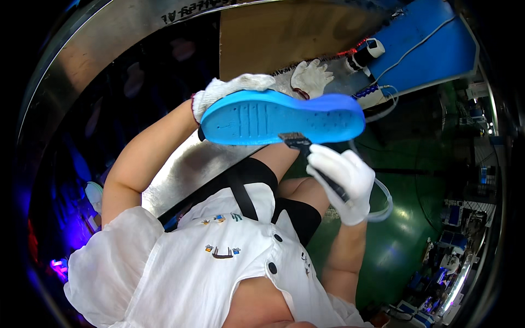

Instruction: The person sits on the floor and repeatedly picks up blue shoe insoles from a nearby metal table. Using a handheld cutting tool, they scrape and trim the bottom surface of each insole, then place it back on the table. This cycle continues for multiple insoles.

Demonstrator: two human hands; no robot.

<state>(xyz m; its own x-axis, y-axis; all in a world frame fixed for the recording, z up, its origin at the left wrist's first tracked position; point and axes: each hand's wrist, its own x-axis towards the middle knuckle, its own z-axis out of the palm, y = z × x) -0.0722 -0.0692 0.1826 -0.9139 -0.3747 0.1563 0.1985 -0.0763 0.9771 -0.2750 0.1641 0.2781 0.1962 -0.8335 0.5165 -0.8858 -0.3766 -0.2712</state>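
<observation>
A bright blue shoe sole (pixel 257 120) is held up in front of me, its grooved and dotted underside in view. My left hand (pixel 235 89), in a white knit glove, grips it along the far edge at the left end; the fingertips behind it are hidden. In my right hand (pixel 344 177), also in a white glove, is a brush (pixel 295 140) with a black handle. The brush's dark, flat head meets the near edge of the sole around its middle. A clear tube (pixel 389 205) curves behind my right hand.
Beyond the sole lie a spare white glove (pixel 311 77) and a brown cardboard sheet (pixel 262 41) on a metal bench (pixel 188 164). A white-and-black device (pixel 367 53) stands beside a blue panel (pixel 418 57) with a cable. Green floor (pixel 394 246) and cluttered shelves (pixel 451 257) are at right.
</observation>
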